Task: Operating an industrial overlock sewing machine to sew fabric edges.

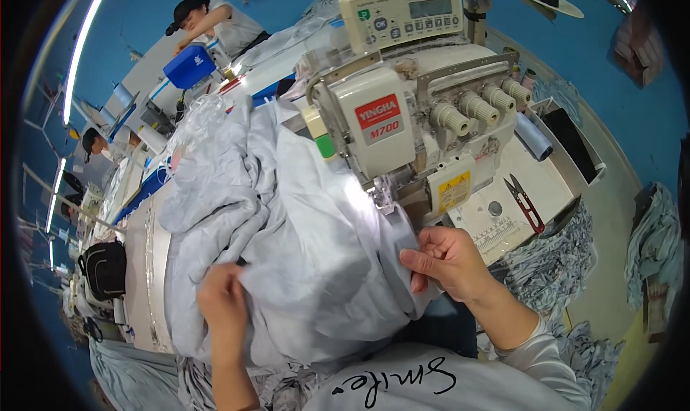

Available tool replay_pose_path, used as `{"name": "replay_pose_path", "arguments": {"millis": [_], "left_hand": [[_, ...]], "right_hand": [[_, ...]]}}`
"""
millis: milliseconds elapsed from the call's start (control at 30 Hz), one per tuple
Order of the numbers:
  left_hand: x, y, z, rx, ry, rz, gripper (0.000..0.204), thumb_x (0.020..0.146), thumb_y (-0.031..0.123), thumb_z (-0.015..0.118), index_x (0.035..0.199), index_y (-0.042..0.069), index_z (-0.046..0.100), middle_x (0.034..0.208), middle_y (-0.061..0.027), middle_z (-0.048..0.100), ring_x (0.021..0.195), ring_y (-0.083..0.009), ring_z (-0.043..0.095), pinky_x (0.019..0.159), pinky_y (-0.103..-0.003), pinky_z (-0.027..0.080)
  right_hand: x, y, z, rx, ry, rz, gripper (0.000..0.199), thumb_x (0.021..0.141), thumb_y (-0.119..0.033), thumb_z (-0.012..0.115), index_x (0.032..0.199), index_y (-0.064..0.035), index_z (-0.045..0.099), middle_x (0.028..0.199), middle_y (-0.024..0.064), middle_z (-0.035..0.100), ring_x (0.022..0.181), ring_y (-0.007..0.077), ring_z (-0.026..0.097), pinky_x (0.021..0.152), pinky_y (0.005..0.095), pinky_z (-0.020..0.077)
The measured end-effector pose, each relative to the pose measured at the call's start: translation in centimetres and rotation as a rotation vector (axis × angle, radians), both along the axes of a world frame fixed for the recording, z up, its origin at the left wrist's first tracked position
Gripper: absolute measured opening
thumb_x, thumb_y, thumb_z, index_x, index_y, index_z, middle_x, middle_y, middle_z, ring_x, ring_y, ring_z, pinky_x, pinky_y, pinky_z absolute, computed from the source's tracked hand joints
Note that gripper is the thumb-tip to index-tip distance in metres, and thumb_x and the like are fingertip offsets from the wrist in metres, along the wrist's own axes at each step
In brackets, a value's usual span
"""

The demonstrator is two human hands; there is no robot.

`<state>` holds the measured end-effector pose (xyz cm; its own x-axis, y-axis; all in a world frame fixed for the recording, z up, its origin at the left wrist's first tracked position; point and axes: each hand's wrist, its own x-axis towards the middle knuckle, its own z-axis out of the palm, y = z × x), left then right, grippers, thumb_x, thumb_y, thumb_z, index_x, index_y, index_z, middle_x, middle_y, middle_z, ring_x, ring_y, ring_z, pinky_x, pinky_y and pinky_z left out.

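A large piece of light grey fabric (309,260) lies bunched over the table in front of me, and its right edge runs up to the lit needle area of a white overlock sewing machine (445,152). My right hand (445,262) pinches that edge between thumb and fingers, just below the presser foot (384,197). On the left, my left hand (221,296) is closed on a fold of the same fabric, its fingers slightly blurred. Deep folds of cloth heap up beyond the left hand. The needle itself is too small to make out.
Red-handled thread snips (528,206) lie on the machine's bed at the right, near a blue-grey thread cone (533,138). Fabric scraps (553,267) pile below. A black backpack (104,269) sits at the left. A co-worker (215,26) sits at another machine at the far left.
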<state>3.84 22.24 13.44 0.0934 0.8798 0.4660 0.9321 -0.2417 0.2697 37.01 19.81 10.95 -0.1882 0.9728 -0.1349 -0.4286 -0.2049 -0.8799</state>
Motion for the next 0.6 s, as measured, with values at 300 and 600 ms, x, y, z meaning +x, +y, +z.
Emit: {"name": "replay_pose_path", "arguments": {"millis": [300,600], "left_hand": [[-3.4,9.2,6.6,0.401,-0.566,-0.096,0.008,0.086,0.003,0.055,0.092,-0.001,0.058,0.086,-0.0032,0.060,0.077,-0.0086,0.055,0.072,-0.022,0.044],[-5.9,20.2,11.5,0.333,-0.678,-0.183,0.014,0.089,0.013,0.058,0.097,0.001,0.058,0.084,-0.0017,0.061,0.075,-0.0070,0.055,0.068,-0.020,0.044]], "right_hand": [[0.0,0.0,-0.3,0.025,0.004,-0.011,0.018,0.084,-0.009,0.067,0.075,-0.0020,0.052,0.060,0.0037,0.059,0.048,0.0115,0.060,0.044,0.0207,0.0458],[0.2,0.2,-0.2,0.014,-0.018,-0.005,0.017,0.085,-0.010,0.066,0.076,-0.0015,0.054,0.061,0.0050,0.060,0.048,0.0119,0.060,0.043,0.0224,0.0472]]}}
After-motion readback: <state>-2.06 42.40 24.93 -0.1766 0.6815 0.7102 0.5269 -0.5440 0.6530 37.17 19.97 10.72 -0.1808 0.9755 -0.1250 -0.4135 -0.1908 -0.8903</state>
